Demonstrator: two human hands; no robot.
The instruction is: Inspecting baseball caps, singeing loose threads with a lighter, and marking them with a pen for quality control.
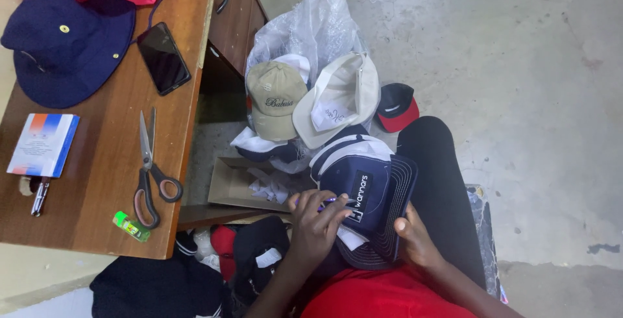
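Over the lap, the navy cap (pixel 366 201) with white stripes lies upside-turned between both hands; the left hand (pixel 318 224) rests on its panel with fingers closed around a purple pen (pixel 324 202); the right hand (pixel 415 240) grips the brim's edge from below. Just beyond the cap, a clear plastic bag (pixel 311 26) on the floor spills a beige cap (pixel 272 97), a white cap (pixel 341 97) and a red-brimmed one (pixel 396 107). Off to the left, the wooden table (pixel 104 182) carries scissors (pixel 152 175), a phone (pixel 162 58), a navy bucket hat (pixel 61 48) and a small green lighter (pixel 131 226).
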